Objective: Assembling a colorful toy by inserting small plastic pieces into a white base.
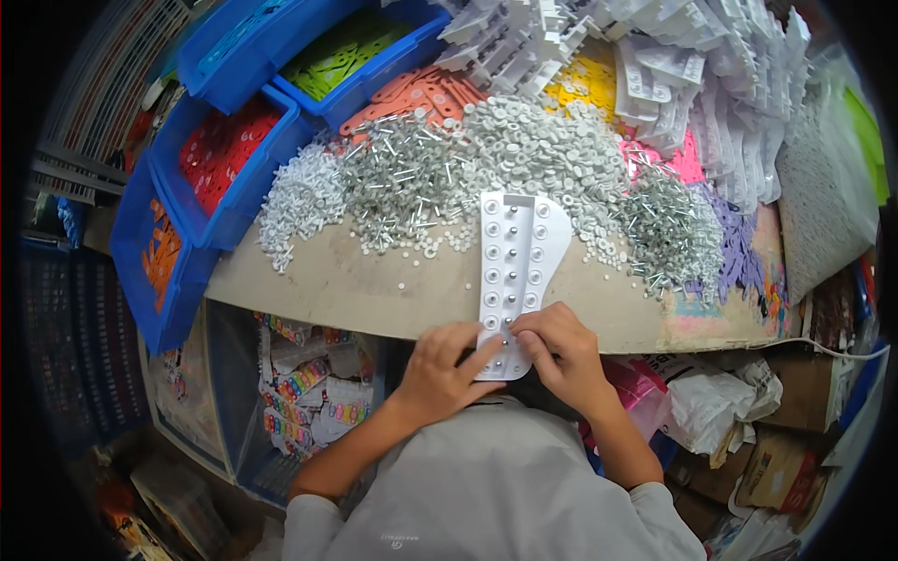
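A long white plastic piece (552,229), wider at its far right, lies over the table's near edge in front of me. Ringed round sockets run along both sides of it, and a row of metal pins (512,252) stands in its middle channel. My left hand (438,369) grips the near left side, thumb across the surface. My right hand (569,355) is closed in a pinch over the near right side, its fingertips beside one pin. Whatever small thing may be between those fingertips is hidden.
Heaps of metal pins (398,178) and small white discs (543,140) cover the table (355,285). Blue bins (262,159) hold red, orange and green pieces at the left. White plastic parts (711,75) pile up at the far right. An open crate (309,393) with colourful packets sits below.
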Tool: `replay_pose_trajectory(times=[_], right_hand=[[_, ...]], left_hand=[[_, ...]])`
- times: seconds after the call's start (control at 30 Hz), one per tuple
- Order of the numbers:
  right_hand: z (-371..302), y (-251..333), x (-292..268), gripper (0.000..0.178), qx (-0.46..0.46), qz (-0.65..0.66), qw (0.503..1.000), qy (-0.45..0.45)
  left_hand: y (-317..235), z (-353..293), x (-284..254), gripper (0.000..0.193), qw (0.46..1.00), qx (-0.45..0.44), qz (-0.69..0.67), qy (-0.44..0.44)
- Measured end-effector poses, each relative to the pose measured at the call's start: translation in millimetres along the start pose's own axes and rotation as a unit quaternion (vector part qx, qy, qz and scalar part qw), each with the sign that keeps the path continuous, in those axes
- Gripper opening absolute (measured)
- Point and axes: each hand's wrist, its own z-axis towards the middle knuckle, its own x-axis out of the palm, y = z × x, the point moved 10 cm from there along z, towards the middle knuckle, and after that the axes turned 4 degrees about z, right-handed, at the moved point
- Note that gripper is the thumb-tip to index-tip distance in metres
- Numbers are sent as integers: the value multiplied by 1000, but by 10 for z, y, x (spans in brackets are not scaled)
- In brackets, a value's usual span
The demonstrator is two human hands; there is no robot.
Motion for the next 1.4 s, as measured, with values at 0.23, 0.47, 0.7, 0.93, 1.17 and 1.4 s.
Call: replay_pose_trajectory(times=[0.23, 0.47, 0.7, 0.93, 1.17, 1.4], right_hand=[[120, -2, -144, 13, -22, 9, 999, -34], [223, -437, -986, 10, 19, -263, 941, -211], [266, -651, -1042, 8, 52, -368, 910, -184], [292, -584, -1064, 9, 42, -336, 918, -204], [806, -325, -926, 8, -3, -172, 962, -213], [1161, -607, -643, 6, 20, -140, 977, -158]], left_hand=[[214, 189, 86, 65, 995, -20, -88, 46], [157, 374, 43, 60, 995, 23, -89, 46], [803, 1030, -93, 18, 996, -40, 41, -61], [1053, 1451, 152, 11, 997, -12, 77, -15], [1087, 1484, 13, 10, 995, -43, 69, -56], [1116, 1669, 14, 9, 984, -58, -159, -51]])
